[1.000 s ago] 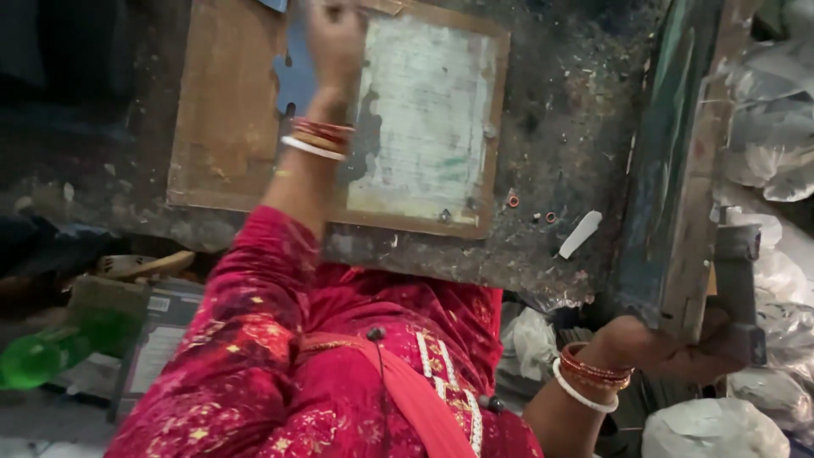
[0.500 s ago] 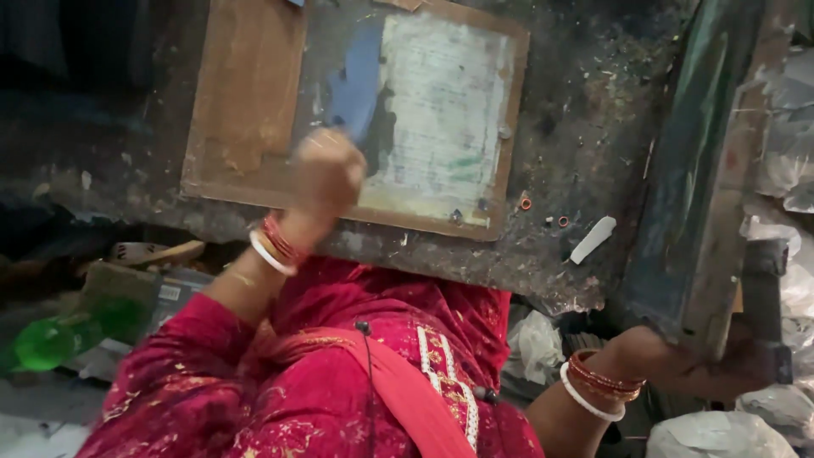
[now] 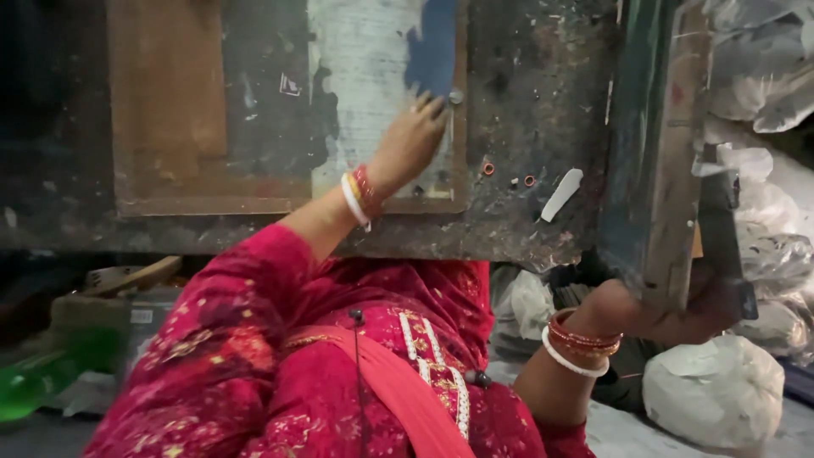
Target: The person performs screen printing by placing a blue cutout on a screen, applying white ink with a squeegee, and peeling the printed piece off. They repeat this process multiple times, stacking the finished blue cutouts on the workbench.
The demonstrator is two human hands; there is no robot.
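Head view, left hand (image 3: 407, 148): fingers flat on blue sheet (image 3: 434, 47), at twelve o'clock on the pale board (image 3: 365, 102).
Right hand (image 3: 653, 309): clamped on raised wooden frame (image 3: 657, 144), at three o'clock.
Progress: sheet laid, frame not lowered.
Bench (image 3: 534, 110): paint-stained.

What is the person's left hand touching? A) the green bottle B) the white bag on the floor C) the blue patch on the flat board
C: the left hand has its fingertips on the blue patch of the flat board, while the right hand grips the standing wooden frame.
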